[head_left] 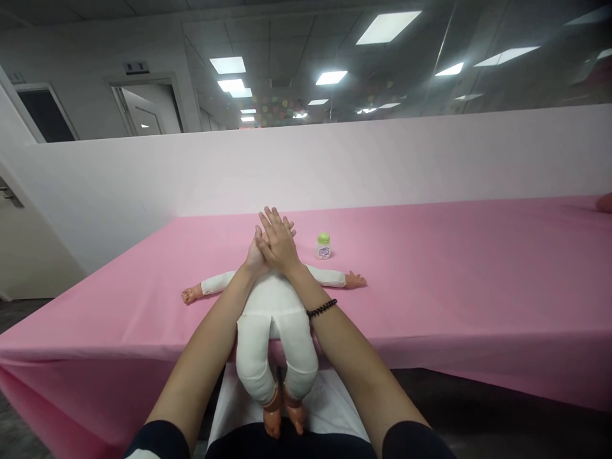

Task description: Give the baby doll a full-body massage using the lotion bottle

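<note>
My right hand (281,244) lies palm against my left hand (255,256), with its fingers stretched out. The left hand is partly hidden behind the right, its thumb and some fingertips showing. Nothing can be seen between the palms. Both are above the upper end of a baby doll (272,296) with a white cloth body. The doll's head is not visible behind my hands. Its arms spread out on the pink tablecloth (454,274), and its legs hang over the table's front edge. A small jar (324,247) with a green lid stands just beyond my right hand.
A white wall (382,159) with glass above it rises behind the table. At the right edge, part of a reddish-brown object (604,203) rests on the cloth. A white cloth (332,398) hangs below the doll's legs. A door (29,242) stands at the left.
</note>
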Motion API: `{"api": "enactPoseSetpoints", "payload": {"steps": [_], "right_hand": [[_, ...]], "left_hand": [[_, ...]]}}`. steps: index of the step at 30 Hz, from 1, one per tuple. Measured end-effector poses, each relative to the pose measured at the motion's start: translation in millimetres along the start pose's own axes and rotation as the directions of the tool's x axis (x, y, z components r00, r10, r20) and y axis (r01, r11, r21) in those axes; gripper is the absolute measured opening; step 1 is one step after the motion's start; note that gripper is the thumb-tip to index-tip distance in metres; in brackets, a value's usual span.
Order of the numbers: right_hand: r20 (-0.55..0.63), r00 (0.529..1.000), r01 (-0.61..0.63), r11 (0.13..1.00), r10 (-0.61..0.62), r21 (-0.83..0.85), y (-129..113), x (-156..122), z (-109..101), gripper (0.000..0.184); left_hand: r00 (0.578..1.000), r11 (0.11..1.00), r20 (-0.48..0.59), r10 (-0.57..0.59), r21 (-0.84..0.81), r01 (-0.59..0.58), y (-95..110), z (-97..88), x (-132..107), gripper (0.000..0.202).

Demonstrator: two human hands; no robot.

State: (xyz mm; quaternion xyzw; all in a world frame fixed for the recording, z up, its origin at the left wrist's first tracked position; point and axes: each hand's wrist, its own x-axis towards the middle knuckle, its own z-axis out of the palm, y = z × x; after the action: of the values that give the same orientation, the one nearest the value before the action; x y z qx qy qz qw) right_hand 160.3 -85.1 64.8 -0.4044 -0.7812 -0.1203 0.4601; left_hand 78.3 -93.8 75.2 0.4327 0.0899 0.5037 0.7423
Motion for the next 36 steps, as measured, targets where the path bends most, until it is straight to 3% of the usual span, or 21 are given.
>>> {"api": "enactPoseSetpoints", "payload": {"steps": [4, 7, 9, 12, 16, 20, 27, 32, 36], "right_hand": [[-0.017, 0.997, -0.072, 0.991, 0.074, 0.111, -6, -3, -4, 0.059], [0.085, 0.989, -0.136, 0.962, 0.119, 0.238, -20, -16, -17, 0.061], [0.202, 0.970, -0.197, 0.928, 0.137, 0.316, -31, -30, -29, 0.062], [0.382, 0.915, -0.287, 0.876, 0.131, 0.387, -45, -55, -45, 0.064], [0.525, 0.839, -0.384, 0.838, 0.142, 0.388, -49, -81, -51, 0.065], [0.567, 0.808, -0.387, 0.870, 0.161, 0.305, -43, -87, -47, 0.064], [0.636, 0.751, -0.366, 0.914, 0.178, 0.176, -34, -81, -38, 0.066], [0.596, 0.759, -0.396, 0.913, 0.262, 0.102, -32, -81, -29, 0.063], [0.544, 0.755, -0.457, 0.889, 0.366, 0.037, -34, -85, -24, 0.067]], "left_hand": [[0.996, 0.992, 0.051, 0.072, 0.102, -0.077, 2, -10.8, 2, 0.061], [0.995, 0.934, 0.091, 0.036, 0.350, -0.066, 11, -26.0, -12, 0.057], [0.994, 0.814, 0.105, 0.013, 0.577, -0.072, 16, -34.6, -32, 0.053], [0.990, 0.517, 0.143, 0.017, 0.846, -0.131, 18, -39.5, -69, 0.046], [0.991, 0.208, 0.136, -0.013, 0.969, -0.131, 9, -34.7, -103, 0.048], [0.989, 0.020, 0.129, -0.074, 0.992, -0.128, 1, -33.6, -107, 0.052], [0.990, -0.097, 0.037, -0.136, 0.994, -0.051, -2, -43.3, -99, 0.057], [0.997, -0.125, -0.063, -0.049, 0.991, 0.057, -11, -52.0, -93, 0.060], [0.994, -0.096, -0.109, 0.015, 0.989, 0.110, -17, -54.3, -93, 0.060]]}}
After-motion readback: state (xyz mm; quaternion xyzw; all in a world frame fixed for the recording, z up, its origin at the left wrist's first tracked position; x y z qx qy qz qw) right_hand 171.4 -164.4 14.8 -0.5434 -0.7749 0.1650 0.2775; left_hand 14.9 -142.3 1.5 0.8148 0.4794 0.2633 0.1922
